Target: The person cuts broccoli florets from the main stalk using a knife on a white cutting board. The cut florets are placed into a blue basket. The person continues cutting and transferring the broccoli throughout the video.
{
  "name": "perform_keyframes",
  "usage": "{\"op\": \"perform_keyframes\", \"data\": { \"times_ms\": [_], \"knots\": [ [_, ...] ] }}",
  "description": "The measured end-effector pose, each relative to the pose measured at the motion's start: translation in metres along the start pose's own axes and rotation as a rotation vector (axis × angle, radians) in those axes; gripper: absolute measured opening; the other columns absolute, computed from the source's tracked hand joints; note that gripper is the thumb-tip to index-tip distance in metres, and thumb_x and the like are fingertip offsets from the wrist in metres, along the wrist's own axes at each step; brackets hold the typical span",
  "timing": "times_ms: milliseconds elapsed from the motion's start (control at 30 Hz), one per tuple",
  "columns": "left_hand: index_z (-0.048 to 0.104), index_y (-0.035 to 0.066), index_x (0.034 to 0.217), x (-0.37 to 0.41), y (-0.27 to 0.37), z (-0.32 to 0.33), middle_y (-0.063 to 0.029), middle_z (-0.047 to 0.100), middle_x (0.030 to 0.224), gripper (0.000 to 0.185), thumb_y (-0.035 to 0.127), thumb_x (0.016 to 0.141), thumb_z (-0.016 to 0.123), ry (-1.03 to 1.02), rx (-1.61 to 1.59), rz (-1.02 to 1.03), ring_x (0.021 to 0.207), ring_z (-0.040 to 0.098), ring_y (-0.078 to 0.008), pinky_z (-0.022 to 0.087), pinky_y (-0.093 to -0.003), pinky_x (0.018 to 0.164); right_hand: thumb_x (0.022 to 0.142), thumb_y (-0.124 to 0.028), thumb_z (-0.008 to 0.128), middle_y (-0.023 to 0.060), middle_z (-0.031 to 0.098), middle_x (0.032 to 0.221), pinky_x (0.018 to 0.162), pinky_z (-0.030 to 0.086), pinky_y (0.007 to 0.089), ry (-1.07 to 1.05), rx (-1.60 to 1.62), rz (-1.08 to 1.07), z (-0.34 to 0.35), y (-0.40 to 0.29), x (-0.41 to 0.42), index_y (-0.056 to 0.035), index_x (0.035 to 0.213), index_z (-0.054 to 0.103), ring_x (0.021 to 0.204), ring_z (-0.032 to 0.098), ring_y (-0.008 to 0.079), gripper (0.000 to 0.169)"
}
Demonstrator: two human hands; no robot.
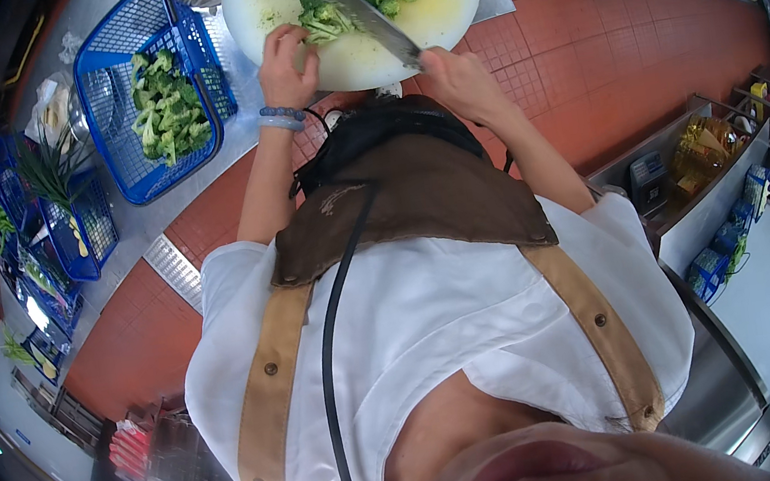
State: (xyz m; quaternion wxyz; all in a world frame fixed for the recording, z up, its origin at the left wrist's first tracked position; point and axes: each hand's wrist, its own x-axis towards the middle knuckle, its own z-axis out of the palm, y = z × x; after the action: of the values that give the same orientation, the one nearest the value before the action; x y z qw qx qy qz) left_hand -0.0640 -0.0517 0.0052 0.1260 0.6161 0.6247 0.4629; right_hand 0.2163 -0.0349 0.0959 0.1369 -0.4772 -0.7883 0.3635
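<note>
Broccoli pieces [323, 21] lie on a round white cutting board [347, 66] at the top of the view. My right hand [466, 80] grips the handle end of a large kitchen knife [363, 17], whose blade slants up and left across the broccoli. At the board's near left edge is my left hand [289, 67], its fingers curled beside a broccoli piece; whether they press on it I cannot tell. Left of the board, a blue plastic basket [219, 116] holds many cut broccoli florets [171, 112].
The board rests on a metal worktop [242, 124]. Further left on it stand a smaller blue basket [85, 258] with long green leaves [48, 172] and a plastic bag [49, 102]. At right, a metal bin [705, 180] holds a bottle of yellow oil [698, 152].
</note>
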Motion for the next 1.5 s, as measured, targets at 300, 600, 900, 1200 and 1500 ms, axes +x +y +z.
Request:
{"op": "perform_keyframes", "data": {
  "times_ms": [300, 600, 900, 1200, 1500],
  "knots": [
    [0.064, 0.007, 0.109, 0.13, -0.004, 0.009, -0.0159, 0.067, 0.108, 0.042, 0.028, 0.075, 0.076, -0.736, 0.366, -0.023, 0.095, 0.065, -0.0349, 0.053, -0.0416, 0.082, 0.104, -0.037, 0.042, 0.0247, 0.065, 0.078, 0.071, 0.048, 0.0519, -0.36, -0.008, 0.012, -0.044, 0.013, -0.028, -0.0011, 0.09, 0.066, 0.077, 0.062, 0.0456, 0.045],
    [0.064, 0.007, 0.114, 0.09, -0.02, -0.045, -0.0057, 0.064, 0.123, 0.035, -0.007, 0.082, 0.071, -0.29, -0.378, -0.399, 0.107, 0.064, -0.0161, 0.056, -0.029, 0.087, 0.106, -0.039, 0.038, 0.0234, 0.064, 0.075, 0.07, 0.051, 0.0463, -0.244, 0.125, 0.054, -0.014, 0.018, 0.014, 0.0022, 0.09, 0.064, 0.073, 0.064, 0.0418, 0.052],
    [0.065, 0.006, 0.104, -0.007, -0.029, -0.014, -0.0103, 0.062, 0.118, 0.03, -0.004, 0.077, 0.069, 0.013, 0.045, -0.116, 0.1, 0.065, -0.0282, 0.055, -0.0345, 0.086, 0.106, -0.036, 0.04, 0.0201, 0.06, 0.065, 0.059, 0.049, 0.0463, -0.223, 0.217, 0.191, -0.011, 0.006, -0.002, 0.001, 0.092, 0.061, 0.059, 0.062, 0.0379, 0.045],
    [0.065, 0.006, 0.103, -0.006, -0.025, -0.016, -0.0098, 0.065, 0.104, 0.028, -0.003, 0.077, 0.071, 0.027, 0.076, -0.16, 0.09, 0.066, -0.0281, 0.055, -0.0355, 0.077, 0.104, -0.033, 0.046, 0.0255, 0.062, 0.07, 0.065, 0.048, 0.055, -0.129, -0.006, -0.054, 0.024, 0.0, 0.001, -0.0019, 0.089, 0.062, 0.07, 0.061, 0.0474, 0.038],
    [0.064, 0.005, 0.098, -0.018, -0.03, -0.007, -0.013, 0.063, 0.101, 0.03, -0.009, 0.071, 0.065, -0.041, 0.106, -0.077, 0.092, 0.064, -0.0335, 0.053, -0.0391, 0.079, 0.105, -0.033, 0.041, 0.0268, 0.063, 0.072, 0.068, 0.048, 0.0564, -0.135, -0.117, -0.013, 0.039, -0.011, 0.026, -0.0012, 0.091, 0.062, 0.072, 0.061, 0.0493, 0.041]
  ]
}}
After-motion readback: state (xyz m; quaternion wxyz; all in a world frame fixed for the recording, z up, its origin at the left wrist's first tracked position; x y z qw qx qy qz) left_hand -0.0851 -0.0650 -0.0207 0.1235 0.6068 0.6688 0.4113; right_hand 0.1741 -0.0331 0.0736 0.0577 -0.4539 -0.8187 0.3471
